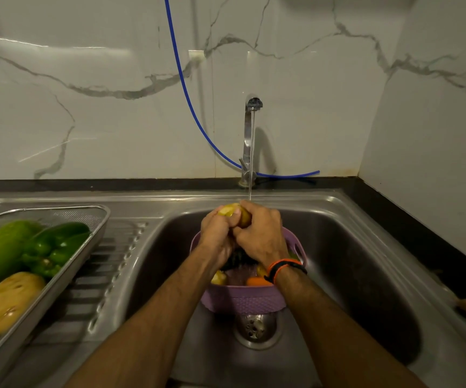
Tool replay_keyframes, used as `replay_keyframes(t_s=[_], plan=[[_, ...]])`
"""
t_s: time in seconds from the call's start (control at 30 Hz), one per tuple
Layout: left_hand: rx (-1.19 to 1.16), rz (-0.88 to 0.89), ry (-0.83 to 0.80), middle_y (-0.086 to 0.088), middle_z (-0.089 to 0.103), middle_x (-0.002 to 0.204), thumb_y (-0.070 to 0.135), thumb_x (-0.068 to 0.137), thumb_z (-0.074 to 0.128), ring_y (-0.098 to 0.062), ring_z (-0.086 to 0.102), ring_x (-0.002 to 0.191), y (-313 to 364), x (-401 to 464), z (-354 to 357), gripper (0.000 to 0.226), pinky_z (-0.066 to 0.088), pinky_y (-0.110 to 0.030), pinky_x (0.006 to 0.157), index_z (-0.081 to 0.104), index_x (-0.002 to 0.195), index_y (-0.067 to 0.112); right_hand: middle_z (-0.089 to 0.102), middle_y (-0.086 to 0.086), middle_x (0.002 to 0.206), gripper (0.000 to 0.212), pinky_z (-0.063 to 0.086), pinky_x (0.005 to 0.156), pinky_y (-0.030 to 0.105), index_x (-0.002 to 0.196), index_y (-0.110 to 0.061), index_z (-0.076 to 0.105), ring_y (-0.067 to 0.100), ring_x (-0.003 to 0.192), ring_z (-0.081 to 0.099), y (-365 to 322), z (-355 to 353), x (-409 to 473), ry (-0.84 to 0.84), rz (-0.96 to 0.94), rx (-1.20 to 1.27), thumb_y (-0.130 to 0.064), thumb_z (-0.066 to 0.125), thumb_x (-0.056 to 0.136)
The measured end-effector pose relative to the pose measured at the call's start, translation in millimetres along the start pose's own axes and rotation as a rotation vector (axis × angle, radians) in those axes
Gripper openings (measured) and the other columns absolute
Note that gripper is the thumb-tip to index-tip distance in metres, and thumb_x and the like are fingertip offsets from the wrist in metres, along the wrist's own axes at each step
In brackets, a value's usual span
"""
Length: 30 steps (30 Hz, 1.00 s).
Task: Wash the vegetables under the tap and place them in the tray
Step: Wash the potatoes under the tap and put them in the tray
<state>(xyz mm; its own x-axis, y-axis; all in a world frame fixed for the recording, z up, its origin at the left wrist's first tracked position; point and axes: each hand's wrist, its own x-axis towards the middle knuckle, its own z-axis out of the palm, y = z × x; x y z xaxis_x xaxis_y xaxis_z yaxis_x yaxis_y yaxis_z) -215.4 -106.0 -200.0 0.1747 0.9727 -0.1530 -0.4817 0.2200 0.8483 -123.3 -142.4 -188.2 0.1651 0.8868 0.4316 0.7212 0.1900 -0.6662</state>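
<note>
Yellow potato (233, 212) gripped in both my left hand (217, 233) and right hand (262, 233) under the tap (250, 141), centre frame; three vegetables fill the tray (97, 219) at left, more wait in the purple basket (243, 299).

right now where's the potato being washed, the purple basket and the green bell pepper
potato (243, 215): head view, on its yellow skin showing between both hands
purple basket (243, 299): head view, on its near outer wall
green bell pepper (55, 247): head view, on its glossy side, in the tray
</note>
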Motion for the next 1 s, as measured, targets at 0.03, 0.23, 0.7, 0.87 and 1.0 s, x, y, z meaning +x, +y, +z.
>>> replay_keyframes(t_s=[0.03, 0.23, 0.7, 0.87, 1.0], plan=[[0.008, -0.007, -0.003, -0.019, 0.065, 0.124, 0.001, 0.094, 0.057, -0.028, 0.064, 0.112, 0, 0, -1, 0.034, 0.060, -0.036, 0.078, 0.060, 0.127, 0.005, 0.058, 0.008, 0.132, 0.054, 0.041, 0.095, 0.023, 0.135, -0.011, 0.053, 0.017, 0.116, 0.053, 0, 0, 2, -0.057, 0.016, 0.020, -0.009, 0.069, 0.083], [-0.013, -0.009, 0.024, -0.015, 0.066, 0.118, 0.000, 0.094, 0.058, -0.029, 0.065, 0.107, 0, -1, 3, 0.028, 0.059, -0.046, 0.086, 0.062, 0.120, 0.010, 0.067, -0.001, 0.109, 0.041, 0.047, 0.084, 0.015, 0.122, -0.018, 0.064, 0.004, 0.092, 0.053, 6, -3, -1, 0.043, -0.028, -0.003, -0.013, 0.072, 0.083], [0.034, 0.008, 0.003, -0.017, 0.068, 0.112, 0.010, 0.097, 0.058, -0.023, 0.069, 0.090, 4, -6, 3, 0.027, 0.059, -0.029, 0.059, 0.061, 0.123, 0.003, 0.066, -0.007, 0.092, 0.032, 0.054, 0.081, 0.016, 0.109, -0.019, 0.070, 0.002, 0.082, 0.058, 4, 0, 0, 0.091, 0.019, 0.081, -0.012, 0.076, 0.078], [-0.006, -0.051, 0.017, -0.020, 0.063, 0.127, 0.014, 0.100, 0.055, -0.030, 0.067, 0.108, 7, 1, -2, 0.038, 0.061, -0.034, 0.068, 0.053, 0.137, 0.006, 0.061, -0.005, 0.119, 0.071, 0.047, 0.090, 0.017, 0.135, -0.018, 0.055, 0.009, 0.108, 0.057, 14, -7, 8, -0.029, 0.160, 0.281, -0.005, 0.083, 0.071], [0.052, -0.046, 0.014, -0.021, 0.065, 0.124, 0.009, 0.098, 0.057, -0.028, 0.066, 0.104, 2, 2, -1, 0.029, 0.059, -0.032, 0.067, 0.061, 0.126, 0.004, 0.054, 0.003, 0.129, 0.073, 0.039, 0.089, 0.007, 0.145, -0.013, 0.042, 0.015, 0.118, 0.052, 12, -9, 5, -0.128, 0.138, 0.156, -0.008, 0.074, 0.079]])
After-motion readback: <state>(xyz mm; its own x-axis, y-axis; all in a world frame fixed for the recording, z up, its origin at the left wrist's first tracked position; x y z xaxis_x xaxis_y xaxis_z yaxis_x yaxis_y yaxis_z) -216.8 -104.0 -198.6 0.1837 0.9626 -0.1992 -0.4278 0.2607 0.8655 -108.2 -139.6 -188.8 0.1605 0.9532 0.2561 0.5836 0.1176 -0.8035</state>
